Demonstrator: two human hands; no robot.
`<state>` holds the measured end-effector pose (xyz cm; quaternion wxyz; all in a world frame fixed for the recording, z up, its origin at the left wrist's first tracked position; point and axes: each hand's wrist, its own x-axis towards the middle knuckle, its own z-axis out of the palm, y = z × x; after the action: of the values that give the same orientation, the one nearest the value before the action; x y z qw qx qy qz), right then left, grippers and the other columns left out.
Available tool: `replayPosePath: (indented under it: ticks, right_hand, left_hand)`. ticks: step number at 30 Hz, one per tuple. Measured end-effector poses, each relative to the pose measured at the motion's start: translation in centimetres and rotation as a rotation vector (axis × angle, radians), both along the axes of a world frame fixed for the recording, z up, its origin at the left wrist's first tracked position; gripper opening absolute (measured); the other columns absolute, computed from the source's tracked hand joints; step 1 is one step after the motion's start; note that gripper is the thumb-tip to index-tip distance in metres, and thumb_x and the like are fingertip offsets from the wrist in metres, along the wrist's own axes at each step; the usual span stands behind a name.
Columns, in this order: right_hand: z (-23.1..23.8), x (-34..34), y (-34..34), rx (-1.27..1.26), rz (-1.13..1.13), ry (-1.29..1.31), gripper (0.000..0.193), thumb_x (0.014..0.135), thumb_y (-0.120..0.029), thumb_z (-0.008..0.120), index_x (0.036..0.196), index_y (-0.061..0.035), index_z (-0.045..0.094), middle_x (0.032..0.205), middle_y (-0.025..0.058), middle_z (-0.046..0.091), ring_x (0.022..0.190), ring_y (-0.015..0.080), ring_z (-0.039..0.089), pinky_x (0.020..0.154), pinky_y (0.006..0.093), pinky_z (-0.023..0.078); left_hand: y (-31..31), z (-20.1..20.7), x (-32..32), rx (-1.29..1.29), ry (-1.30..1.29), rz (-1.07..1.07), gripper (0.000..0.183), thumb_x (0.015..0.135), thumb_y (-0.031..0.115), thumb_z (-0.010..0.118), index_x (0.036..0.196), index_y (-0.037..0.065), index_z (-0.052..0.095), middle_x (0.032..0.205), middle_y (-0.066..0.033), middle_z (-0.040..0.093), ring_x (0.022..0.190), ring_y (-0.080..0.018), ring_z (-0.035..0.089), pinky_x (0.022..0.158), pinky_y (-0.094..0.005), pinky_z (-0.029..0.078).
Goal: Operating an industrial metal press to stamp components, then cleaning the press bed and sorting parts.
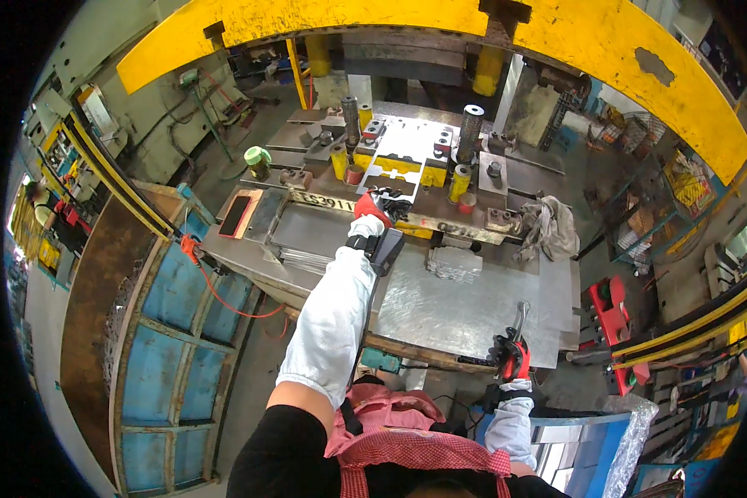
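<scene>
From my distant post, the head view shows the left hand (373, 206), in a red and black glove, at the near edge of a bright cut-out metal sheet (412, 135), which lies at the upper centre of the frame among short yellow posts (460, 184); I cannot tell whether its fingers grip the sheet. Right of centre, in the lower half, I see the right hand (513, 357), gloved alike, its fingers wrapped around a metal tool (520, 319) whose shiny end points up the frame, at the near edge of a grey table (448, 307). Near mid-frame, a small pile of flat metal pieces (455, 262) rests on the table, while a crumpled grey cloth (549, 228) lies farther right. Left of centre sits a stack of metal plates (307, 232).
</scene>
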<state>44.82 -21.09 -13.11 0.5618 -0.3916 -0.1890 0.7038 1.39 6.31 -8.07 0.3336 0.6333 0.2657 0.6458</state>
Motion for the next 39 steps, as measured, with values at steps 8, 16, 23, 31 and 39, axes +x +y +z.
replayPosePath:
  ticks: [8, 16, 23, 31, 39]
  right_hand:
    - [0.7, -0.4, 0.0, -0.054, -0.032, -0.091, 0.045, 0.073, -0.007, 0.062, 0.114, -0.0064, 0.041, 0.076, 0.0118, 0.058, 0.056, 0.0260, 0.057, 0.049, 0.0397, 0.048]
    - [1.4, 0.4, -0.6, -0.045, -0.085, -0.018, 0.044, 0.074, -0.006, 0.061, 0.113, -0.0081, 0.041, 0.076, 0.0122, 0.057, 0.055, 0.0256, 0.055, 0.047, 0.0371, 0.044]
    - [1.0, -1.2, 0.1, -0.026, -0.019, -0.017, 0.043, 0.074, -0.007, 0.060, 0.113, -0.0073, 0.041, 0.075, 0.0125, 0.057, 0.055, 0.0257, 0.055, 0.048, 0.0382, 0.047]
    - [-0.2, 1.7, -0.8, -0.031, -0.090, -0.053, 0.045, 0.074, -0.009, 0.061, 0.115, -0.0062, 0.041, 0.082, 0.0148, 0.059, 0.059, 0.0279, 0.058, 0.051, 0.0406, 0.049]
    - [-0.9, 1.4, -0.6, -0.005, -0.098, -0.033, 0.044, 0.074, -0.009, 0.061, 0.113, -0.0077, 0.042, 0.077, 0.0158, 0.059, 0.052, 0.0267, 0.055, 0.043, 0.0367, 0.044]
  left_hand:
    - [-0.8, 1.8, 0.1, -0.210, 0.595, 0.049, 0.037, 0.094, 0.025, 0.029, 0.121, 0.001, 0.039, 0.115, -0.0221, 0.051, 0.108, -0.0392, 0.048, 0.092, -0.0490, 0.041]
    - [-1.8, 5.1, 2.5, -0.185, 1.105, 0.224, 0.028, 0.088, 0.025, 0.048, 0.112, 0.014, 0.056, 0.117, -0.0060, 0.056, 0.111, -0.0205, 0.049, 0.094, -0.0344, 0.039]
    - [-3.1, 3.6, -0.8, 0.138, 0.979, 0.514, 0.019, 0.074, 0.016, 0.063, 0.091, 0.009, 0.060, 0.089, -0.0010, 0.065, 0.082, -0.0130, 0.059, 0.076, -0.0272, 0.044]
    - [-2.6, 4.9, 3.9, 0.012, 1.423, 0.366, 0.029, 0.086, 0.028, 0.042, 0.109, 0.017, 0.055, 0.116, -0.0055, 0.054, 0.105, -0.0231, 0.052, 0.089, -0.0382, 0.040]
    - [-1.3, 4.2, 3.1, -0.054, 0.939, 0.051, 0.035, 0.090, 0.023, 0.038, 0.114, -0.001, 0.045, 0.113, -0.0225, 0.052, 0.105, -0.0373, 0.049, 0.088, -0.0473, 0.041]
